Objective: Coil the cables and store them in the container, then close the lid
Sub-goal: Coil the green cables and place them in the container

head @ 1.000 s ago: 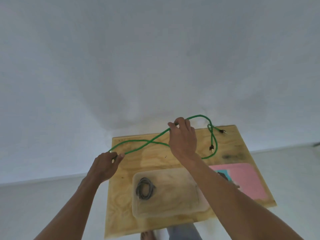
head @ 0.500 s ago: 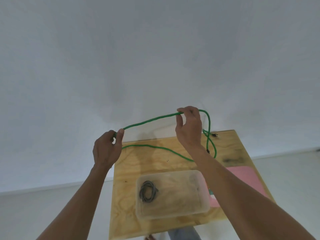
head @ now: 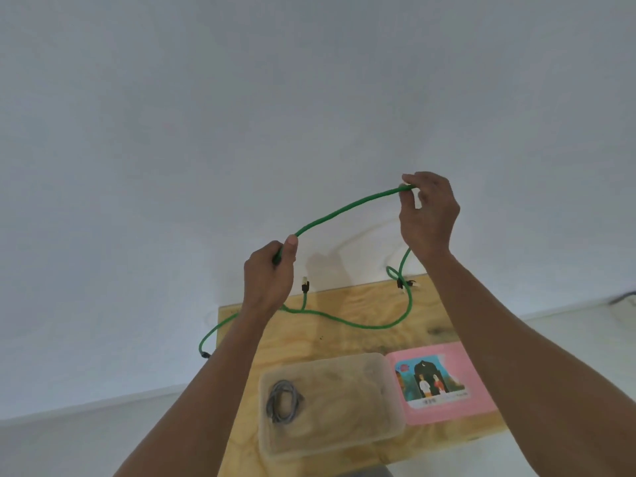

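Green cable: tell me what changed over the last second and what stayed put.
Both hands rose off the wooden table, lifting the green cable into a span between the left hand and right hand; the rest now dangles. Both grips held throughout. The container, grey coiled cable and pink lid stayed put.

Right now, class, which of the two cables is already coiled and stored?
The grey cable: it lies coiled inside the clear container. The green cable is stretched, uncoiled, between the left hand and right hand.
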Demonstrator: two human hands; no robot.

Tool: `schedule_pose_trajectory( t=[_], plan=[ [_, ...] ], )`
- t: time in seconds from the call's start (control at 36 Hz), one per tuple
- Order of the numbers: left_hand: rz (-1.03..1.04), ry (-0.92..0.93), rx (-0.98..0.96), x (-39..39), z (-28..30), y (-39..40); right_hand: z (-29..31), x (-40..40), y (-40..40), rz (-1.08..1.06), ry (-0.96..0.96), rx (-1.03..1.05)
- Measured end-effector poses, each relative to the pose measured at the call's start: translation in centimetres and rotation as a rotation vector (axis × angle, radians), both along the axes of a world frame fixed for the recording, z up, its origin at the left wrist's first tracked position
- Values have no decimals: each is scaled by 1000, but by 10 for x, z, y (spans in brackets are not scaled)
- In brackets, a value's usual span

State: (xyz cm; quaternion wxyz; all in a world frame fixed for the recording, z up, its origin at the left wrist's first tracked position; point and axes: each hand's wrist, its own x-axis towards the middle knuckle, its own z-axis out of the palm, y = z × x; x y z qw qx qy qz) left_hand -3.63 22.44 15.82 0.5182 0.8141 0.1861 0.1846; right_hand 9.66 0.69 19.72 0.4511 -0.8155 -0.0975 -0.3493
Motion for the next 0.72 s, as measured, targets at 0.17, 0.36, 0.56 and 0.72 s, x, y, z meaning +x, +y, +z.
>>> schedule_pose_trajectory(
  t=[0.17,0.36,0.56,0.72],
  plan=[
    [4,1,-95,9,6,-29,4,18,-29,43,363,-205],
    [-11,64,-98,26,-1,-64,-9,30,-69,81,450,-239],
    [82,-5,-354,54,-3,-95,11,38,-84,205,448,-139],
    [87,-91,-620,70,34,-118,52,30,-72,333,446,56]
  ],
)
